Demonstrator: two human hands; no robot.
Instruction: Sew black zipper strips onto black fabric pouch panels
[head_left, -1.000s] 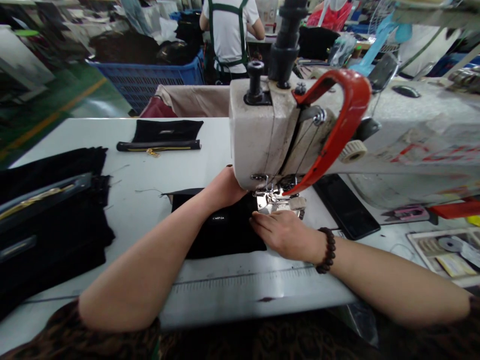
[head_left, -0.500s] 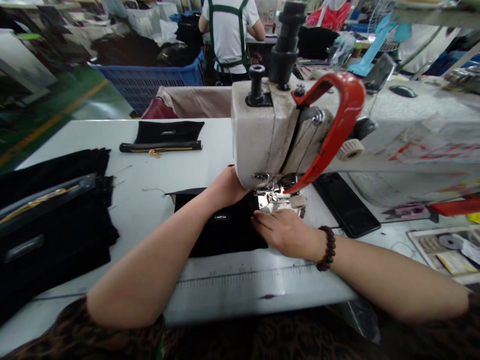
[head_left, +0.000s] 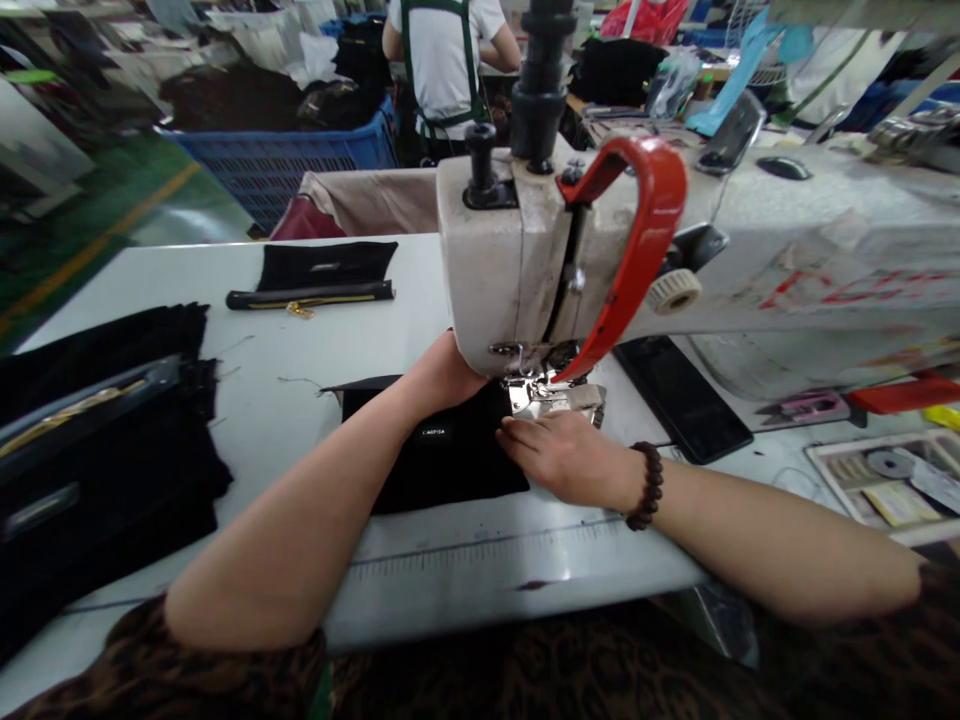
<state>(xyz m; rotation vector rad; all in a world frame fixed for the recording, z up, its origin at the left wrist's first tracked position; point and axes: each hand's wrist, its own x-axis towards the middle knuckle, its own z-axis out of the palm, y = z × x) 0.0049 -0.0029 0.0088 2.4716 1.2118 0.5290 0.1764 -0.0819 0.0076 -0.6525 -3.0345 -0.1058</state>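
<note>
A black fabric piece [head_left: 450, 465] with a small white-lettered label lies flat on the white table, its right edge at the metal presser foot [head_left: 534, 395] of the sewing machine [head_left: 495, 260]. My left hand [head_left: 450, 375] rests on the fabric's far edge, its fingers hidden behind the machine head. Beside the foot, my right hand [head_left: 559, 455] has its fingers pressed together on the fabric's right edge. A red curved lever [head_left: 645, 230] arches over the machine's front.
Stacked black pieces with zippers [head_left: 112, 460] lie at the left. Farther back is a zippered black piece [head_left: 326, 265]. A phone [head_left: 686, 400], pink snips [head_left: 810, 408] and a tray [head_left: 832, 465] lie right. Beyond the table are a blue crate [head_left: 285, 165] and a person [head_left: 446, 60].
The whole view has shifted slightly, with the machine appearing farther left. The red lever looks narrower from this angle. Both hands keep nearly the same places on the fabric.
</note>
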